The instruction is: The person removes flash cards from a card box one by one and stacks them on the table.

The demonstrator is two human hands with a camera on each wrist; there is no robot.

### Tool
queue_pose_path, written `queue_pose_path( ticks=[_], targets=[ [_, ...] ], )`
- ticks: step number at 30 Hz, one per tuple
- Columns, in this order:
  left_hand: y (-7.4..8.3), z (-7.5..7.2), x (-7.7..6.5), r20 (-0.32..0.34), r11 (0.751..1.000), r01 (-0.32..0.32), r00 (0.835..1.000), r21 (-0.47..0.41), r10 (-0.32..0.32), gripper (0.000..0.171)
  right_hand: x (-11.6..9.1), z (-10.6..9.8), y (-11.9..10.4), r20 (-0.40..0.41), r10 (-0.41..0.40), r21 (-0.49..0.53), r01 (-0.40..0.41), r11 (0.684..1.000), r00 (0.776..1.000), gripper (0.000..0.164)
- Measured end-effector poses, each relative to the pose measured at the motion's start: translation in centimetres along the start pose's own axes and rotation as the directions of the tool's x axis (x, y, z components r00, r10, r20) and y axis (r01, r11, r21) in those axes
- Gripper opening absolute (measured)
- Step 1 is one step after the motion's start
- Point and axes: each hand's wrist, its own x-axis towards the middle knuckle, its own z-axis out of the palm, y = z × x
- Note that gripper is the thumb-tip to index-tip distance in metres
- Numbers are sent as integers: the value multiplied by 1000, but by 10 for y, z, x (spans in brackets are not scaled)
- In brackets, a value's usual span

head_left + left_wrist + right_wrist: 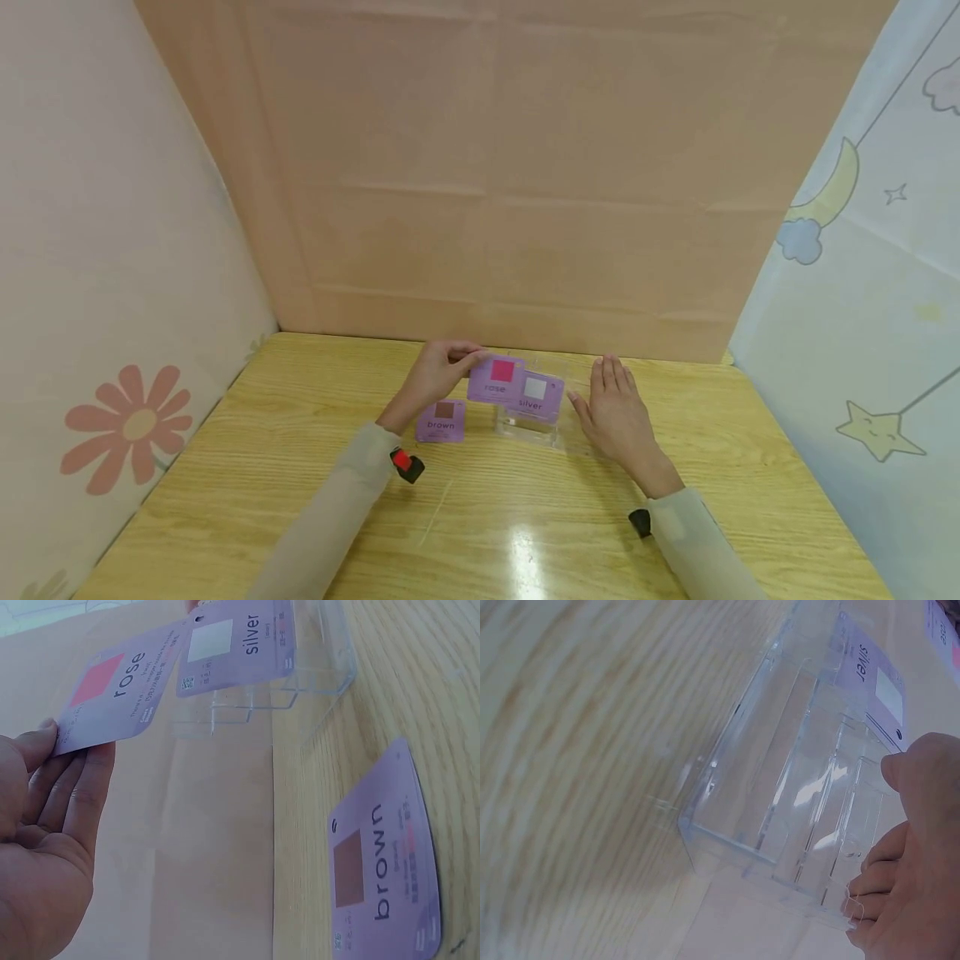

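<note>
My left hand [437, 372] pinches the left edge of a purple card marked "rose" [491, 392], which has a pink square, between thumb and fingers. The card is up off the table and partly overlaps a purple "silver" card [542, 410] in the head view. That silver card leans in a clear stepped plastic rack [780, 772]. At the rack's right side, my right hand [621, 412] has its fingers extended along the rack, with the thumb close to the silver card in the right wrist view. A "brown" card [382, 877] lies to the left of the rack.
The wooden table [570, 517] carries the rack near its back edge. Behind it hangs a creased tan sheet [495, 183]. A flower-printed panel [127, 250] stands on the left, and another with a moon and stars [862, 317] on the right.
</note>
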Motion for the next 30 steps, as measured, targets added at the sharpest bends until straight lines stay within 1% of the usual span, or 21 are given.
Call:
queue_pose_path(
  ticks=[2,10,14,21,27,30],
  targets=[
    [-4,-3,-1,-2,1000,0,1000,-15,0,23,1,0,-1,2,2,1,-2,1000,1000,76],
    [-21,-14,-8,-14,1000,6,1000,-30,-6,27,2,1,-3,-4,-1,2,1,1000,1000,76],
    [-29,-17,-11,-13,998,29,999,-47,-30,27,2,1,-5,1,2,6,-2,1000,1000,76],
    [-39,-21,-15,-25,996,84,996,-38,-85,28,2,1,-5,6,5,9,-5,1000,1000,76],
    [-47,-24,-17,-33,986,153,987,-62,-155,28,2,0,-5,18,15,6,-15,1000,1000,76],
    [-51,-26,-19,-42,982,173,983,-78,-176,29,2,0,-5,11,9,1,-9,1000,1000,76]
  ],
)
